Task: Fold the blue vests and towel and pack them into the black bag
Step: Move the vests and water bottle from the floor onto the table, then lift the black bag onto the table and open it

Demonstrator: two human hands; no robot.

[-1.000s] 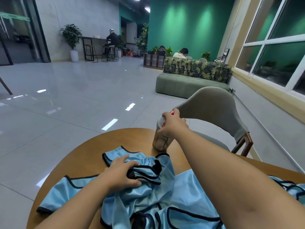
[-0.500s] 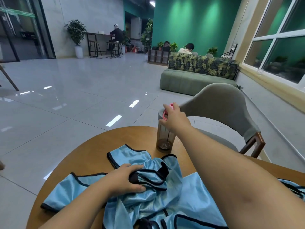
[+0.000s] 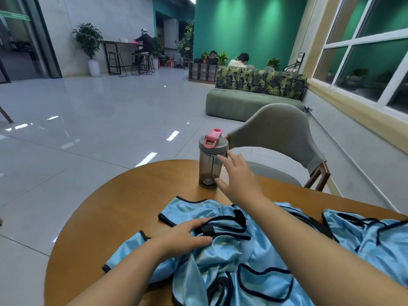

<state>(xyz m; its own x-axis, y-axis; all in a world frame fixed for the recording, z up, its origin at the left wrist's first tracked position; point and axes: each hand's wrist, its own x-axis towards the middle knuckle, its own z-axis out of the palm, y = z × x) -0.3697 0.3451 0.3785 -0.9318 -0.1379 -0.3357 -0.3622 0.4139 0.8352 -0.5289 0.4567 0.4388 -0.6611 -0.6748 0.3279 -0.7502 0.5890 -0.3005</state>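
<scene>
Fingers [image 3: 198, 224] of the left hand [image 3: 185, 236] lie nearly straight, pressing flat on the crumpled blue vests [image 3: 223, 246] heaped on the near side of the round wooden table [image 3: 123, 208]. Farther off, the right hand [image 3: 237, 178] is spread with fingers apart just beside an upright grey bottle [image 3: 210, 161] with a pink lid; its fingertips may be brushing the bottle. Beyond the table stands a grey chair [image 3: 280, 131].

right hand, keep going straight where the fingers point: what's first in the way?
Probably the smoky translucent shaker bottle with grey lid and pink flip cap. The right hand is open, fingers aimed up-left at its side, apparently almost touching; depth is unclear from one view.
</scene>
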